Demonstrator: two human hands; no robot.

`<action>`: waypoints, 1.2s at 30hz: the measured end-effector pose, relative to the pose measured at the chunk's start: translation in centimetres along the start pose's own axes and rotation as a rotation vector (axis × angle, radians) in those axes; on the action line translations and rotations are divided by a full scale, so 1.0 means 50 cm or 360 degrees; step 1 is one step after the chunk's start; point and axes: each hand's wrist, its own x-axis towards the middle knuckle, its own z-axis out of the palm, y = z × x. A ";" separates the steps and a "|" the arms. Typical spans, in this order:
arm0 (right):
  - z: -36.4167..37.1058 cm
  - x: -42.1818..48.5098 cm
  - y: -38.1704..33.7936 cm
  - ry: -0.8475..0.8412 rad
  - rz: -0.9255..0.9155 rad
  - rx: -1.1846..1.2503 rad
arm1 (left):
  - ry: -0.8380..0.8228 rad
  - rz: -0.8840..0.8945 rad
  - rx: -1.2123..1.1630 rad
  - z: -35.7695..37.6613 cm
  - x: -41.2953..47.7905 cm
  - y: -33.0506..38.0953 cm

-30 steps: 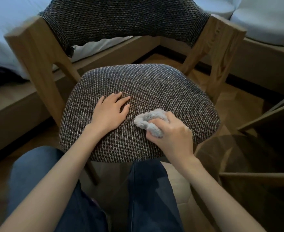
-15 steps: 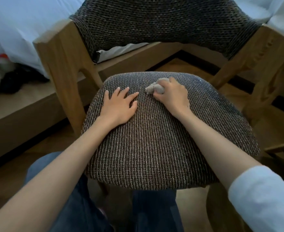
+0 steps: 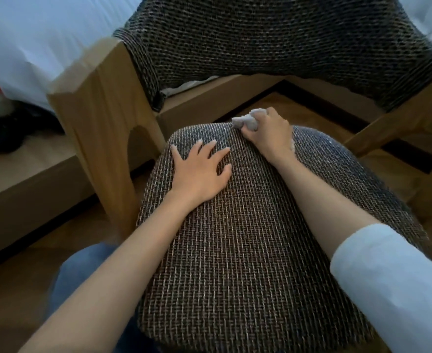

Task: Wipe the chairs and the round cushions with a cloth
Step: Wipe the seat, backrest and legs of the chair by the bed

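Now my right hand [image 3: 268, 135] sits at the far edge of the round cushion [image 3: 248, 250], just above the middle of the frame, with its fingers curled tight around a small pale cloth [image 3: 246, 121]. The cloth is bunched up. A fluffy end pokes out to the left of my knuckles and touches the cushion's rim, and a wisp shows at the hand's right side. My left hand [image 3: 199, 171] lies flat on the cushion to the lower left, palm down, fingers straight and spread apart. The two hands are near each other but not touching. The cushion's dark woven fabric fills the centre and lower part of the frame. Above it, the chair's backrest [image 3: 273, 42] in the same weave stretches across the top, joined to a pale wooden post [image 3: 102, 118] at left centre. A white sleeve [image 3: 388, 271] covers my right arm at the lower right. White bedding [image 3: 31, 34] fills the upper left corner, and my blue-jeaned knee [image 3: 82, 271] shows at the lower left.
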 end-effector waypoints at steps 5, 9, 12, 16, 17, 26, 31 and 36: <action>-0.068 -0.134 -0.016 -0.0182 -0.0207 0.0175 | -0.0021 -0.0034 -0.0033 -0.007 0.020 -0.006; -0.156 -0.298 -0.030 -0.0181 -0.0362 0.0275 | -0.0057 -0.0021 -0.0089 -0.015 0.018 -0.015; -0.197 -0.383 -0.030 -0.0145 -0.0447 0.0269 | -0.0050 0.0005 -0.0133 -0.021 0.012 -0.018; -0.187 -0.378 -0.025 -0.0059 -0.0521 0.0233 | 0.0033 -0.0071 -0.0175 -0.026 0.000 -0.030; -0.176 -0.356 -0.023 -0.0042 -0.0507 0.0244 | 0.0055 -0.0110 -0.0187 -0.027 -0.003 -0.034; -0.015 -0.042 -0.011 -0.0045 -0.0040 0.0042 | 0.0159 -0.0282 -0.0202 -0.018 -0.003 -0.044; 0.006 0.020 -0.036 -0.0130 0.0053 -0.0026 | 0.0185 -0.0270 -0.0185 -0.014 0.005 -0.044; -0.048 -0.102 -0.083 -0.0258 -0.0191 0.0272 | 0.0145 -0.0222 -0.0291 -0.025 0.012 -0.061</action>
